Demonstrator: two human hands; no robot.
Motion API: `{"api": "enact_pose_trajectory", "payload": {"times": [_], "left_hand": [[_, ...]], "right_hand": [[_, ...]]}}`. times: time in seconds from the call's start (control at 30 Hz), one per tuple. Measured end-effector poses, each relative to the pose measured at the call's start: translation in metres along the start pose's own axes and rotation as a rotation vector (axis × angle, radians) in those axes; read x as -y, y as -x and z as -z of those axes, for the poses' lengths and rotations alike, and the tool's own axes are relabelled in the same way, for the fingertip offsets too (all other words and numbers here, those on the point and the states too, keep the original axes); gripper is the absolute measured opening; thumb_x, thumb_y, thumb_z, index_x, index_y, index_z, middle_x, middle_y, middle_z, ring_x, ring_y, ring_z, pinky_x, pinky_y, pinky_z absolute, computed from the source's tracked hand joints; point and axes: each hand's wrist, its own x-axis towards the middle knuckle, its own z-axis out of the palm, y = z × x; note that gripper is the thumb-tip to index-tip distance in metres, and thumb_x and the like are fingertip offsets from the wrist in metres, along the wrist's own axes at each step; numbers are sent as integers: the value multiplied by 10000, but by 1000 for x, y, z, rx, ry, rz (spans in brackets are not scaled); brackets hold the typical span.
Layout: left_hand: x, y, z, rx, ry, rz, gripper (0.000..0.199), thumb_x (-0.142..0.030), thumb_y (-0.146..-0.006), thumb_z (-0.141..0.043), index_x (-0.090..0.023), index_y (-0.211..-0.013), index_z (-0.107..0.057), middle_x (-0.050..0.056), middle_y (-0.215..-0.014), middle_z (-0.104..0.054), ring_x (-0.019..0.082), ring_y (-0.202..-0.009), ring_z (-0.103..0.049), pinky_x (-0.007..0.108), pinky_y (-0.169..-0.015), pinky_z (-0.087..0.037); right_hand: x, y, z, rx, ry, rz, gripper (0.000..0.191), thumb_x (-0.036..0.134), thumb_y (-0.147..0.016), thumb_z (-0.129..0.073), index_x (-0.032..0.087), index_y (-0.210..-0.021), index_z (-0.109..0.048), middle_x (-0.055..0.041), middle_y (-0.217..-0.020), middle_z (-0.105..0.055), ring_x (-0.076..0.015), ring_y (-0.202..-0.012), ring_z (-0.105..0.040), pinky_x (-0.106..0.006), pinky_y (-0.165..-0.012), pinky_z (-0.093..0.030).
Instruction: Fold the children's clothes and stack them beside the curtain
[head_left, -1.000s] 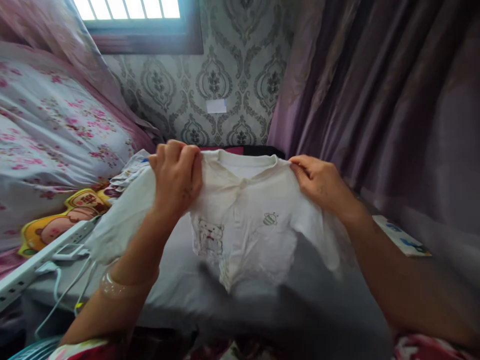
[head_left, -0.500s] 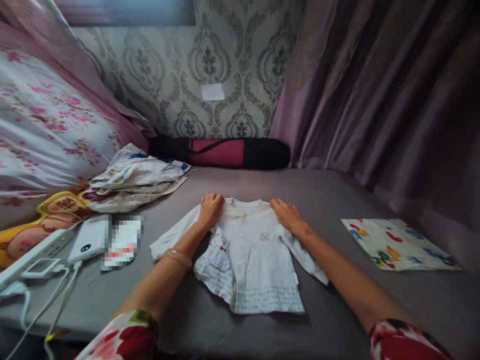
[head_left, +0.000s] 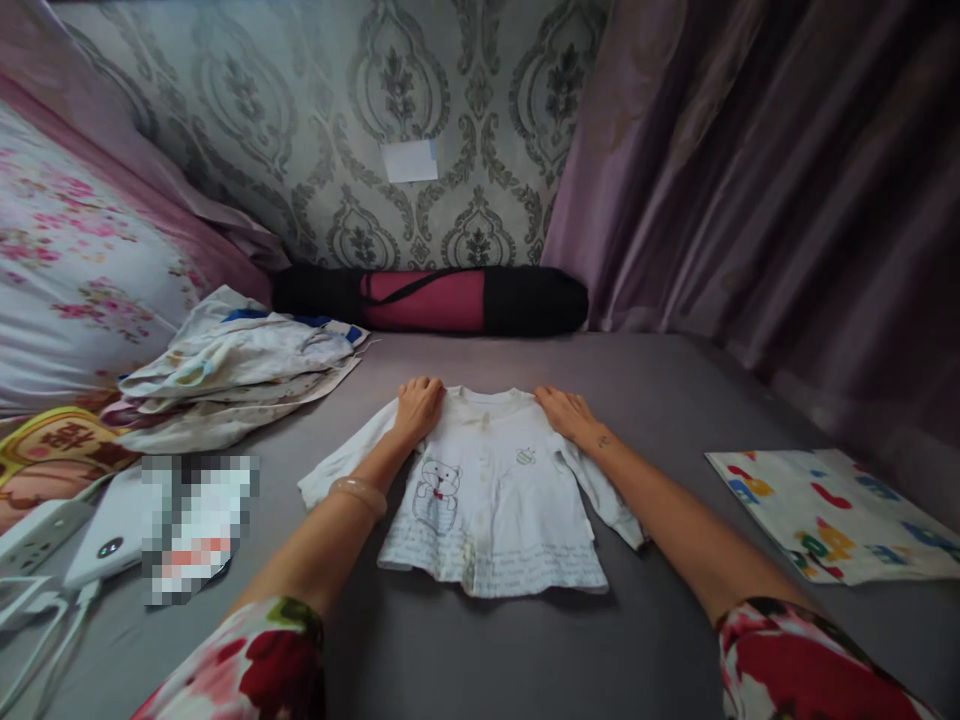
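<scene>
Small white shirt point(head_left: 499, 510) is lying front-up on the grey sheet point(head_left: 600, 650). Left hand point(head_left: 420, 408) and right hand point(head_left: 568, 412) are resting at its shoulders, fingers lightly bending; whether they are pinching it, I cannot tell. Colourful patterned mat point(head_left: 847, 530) is lying well apart, rightward.

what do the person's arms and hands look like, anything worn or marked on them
The left sleeve and right sleeve are floral, with red, pink and white. A pale, rounded bangle circles the left wrist; a small dark mark shows near the right wrist. No gloves are worn.
</scene>
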Motion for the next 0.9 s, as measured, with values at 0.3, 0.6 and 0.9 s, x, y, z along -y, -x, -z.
{"api": "enact_pose_trajectory", "payload": {"times": [0.3, 0.6, 0.9], "left_hand": [[4, -37, -11, 29, 14, 11, 296, -328, -994, -347, -209, -1079, -604, 125, -1078, -625, 283, -1034, -533, 392, -846, -341], [5, -55, -13, 119, 55, 69, 288, -298, -964, -382, -190, -1087, -618, 138, -1128, -645, 289, -1064, -563, 406, -876, -372], [-2, -77, -15, 235, 159, 128, 315, -397, -928, -473, -184, -1026, -684, 127, -1109, -708, 287, -1099, -599, 387, -913, -393]], "right_hand": [[-14, -40, 1, -10, 21, 29, 400, 218, -1027, -184, 188, -1272, -499, -151, -1227, -611, -262, -1047, -631, -377, -854, -431], [-16, -63, -1, -55, -41, -9, 368, 251, -1035, -246, 181, -1231, -550, -140, -1235, -612, -248, -1073, -614, -354, -863, -430], [2, -84, 4, -70, -220, -17, 340, 325, -1015, -386, 188, -1190, -643, -104, -1249, -621, -214, -1160, -542, -283, -941, -378]]}}
